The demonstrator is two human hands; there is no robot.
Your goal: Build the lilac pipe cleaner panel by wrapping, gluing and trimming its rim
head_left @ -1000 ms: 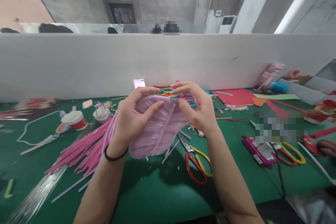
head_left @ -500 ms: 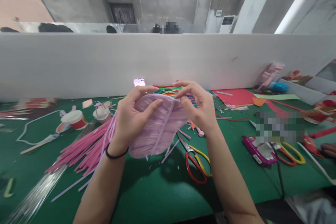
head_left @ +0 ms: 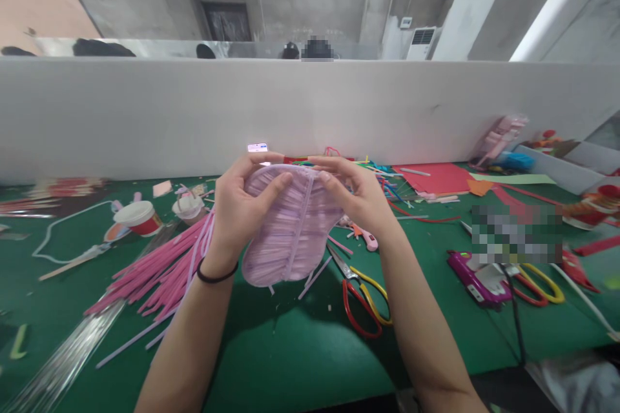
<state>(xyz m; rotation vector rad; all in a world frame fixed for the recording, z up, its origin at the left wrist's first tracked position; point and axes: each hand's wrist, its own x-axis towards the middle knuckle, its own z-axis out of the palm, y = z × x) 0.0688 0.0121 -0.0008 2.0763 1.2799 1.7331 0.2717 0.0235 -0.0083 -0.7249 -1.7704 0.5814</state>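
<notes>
A lilac leaf-shaped piece [head_left: 290, 226], built from rows of thin straws with a straw rib down its middle, is held up above the green table [head_left: 271, 348]. My left hand [head_left: 237, 213] grips its left edge, thumb across the front. My right hand [head_left: 358, 197] pinches the upper right edge, fingers curled over the top. A black band circles my left wrist. Pink and lilac straws [head_left: 159, 268] lie fanned out just left of my left forearm.
Red-and-yellow scissors [head_left: 361, 297] lie right of the piece. A purple glue gun [head_left: 477, 277] with a black cord sits further right. A paper cup [head_left: 138, 218], coloured straws, red paper [head_left: 436, 177] and a phone [head_left: 257, 148] lie by the white partition [head_left: 145, 116].
Both hands have lifted the lilac piece slightly and turned it more upright. My right fingers have shifted along its top edge towards the left hand.
</notes>
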